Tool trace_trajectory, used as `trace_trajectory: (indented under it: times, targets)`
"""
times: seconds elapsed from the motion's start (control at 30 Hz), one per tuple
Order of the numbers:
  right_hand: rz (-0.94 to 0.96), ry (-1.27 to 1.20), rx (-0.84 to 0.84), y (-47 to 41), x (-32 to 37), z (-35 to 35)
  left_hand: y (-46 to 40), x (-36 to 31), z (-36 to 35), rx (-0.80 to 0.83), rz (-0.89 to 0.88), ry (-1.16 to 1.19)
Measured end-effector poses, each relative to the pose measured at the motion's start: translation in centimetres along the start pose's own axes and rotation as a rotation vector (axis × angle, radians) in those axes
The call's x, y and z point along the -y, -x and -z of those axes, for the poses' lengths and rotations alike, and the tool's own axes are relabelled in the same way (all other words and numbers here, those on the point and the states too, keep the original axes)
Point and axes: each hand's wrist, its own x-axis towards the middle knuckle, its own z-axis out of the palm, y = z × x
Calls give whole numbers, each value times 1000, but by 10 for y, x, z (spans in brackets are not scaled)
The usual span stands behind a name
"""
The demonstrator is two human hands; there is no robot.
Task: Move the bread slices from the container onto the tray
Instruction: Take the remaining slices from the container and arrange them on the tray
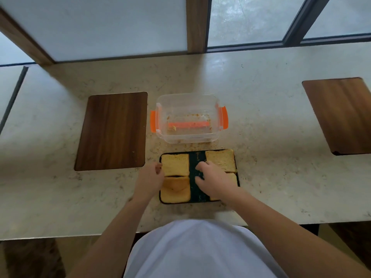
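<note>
A black tray [197, 157] lies near the counter's front edge with several bread slices on it: one at the far left [175, 164], one at the near left [176, 190], one at the far right [220, 159]. A fourth slice [233, 176] at the near right is mostly hidden under my right hand [212, 179], whose fingers are spread and curled over it and the tray's middle. My left hand [149, 178] rests at the tray's left edge, fingertips touching the far-left slice. The clear container [188, 117] with orange clips stands just behind the tray and holds only crumbs.
A dark wooden board [112, 130] is set into the counter left of the container, another board [341, 115] at the far right. Crumbs lie around the container. Windows and a wooden post rise behind the marble counter [261, 109].
</note>
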Motion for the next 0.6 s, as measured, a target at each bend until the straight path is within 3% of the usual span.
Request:
trace_trajectory:
  times: [0.23,0.6]
  targets:
    - [-268,-269,132,-50,27,-24,-7,6,2,58,43,36]
    - [-344,-304,90,-60,25,-35,-11,0,-7,90,76,77]
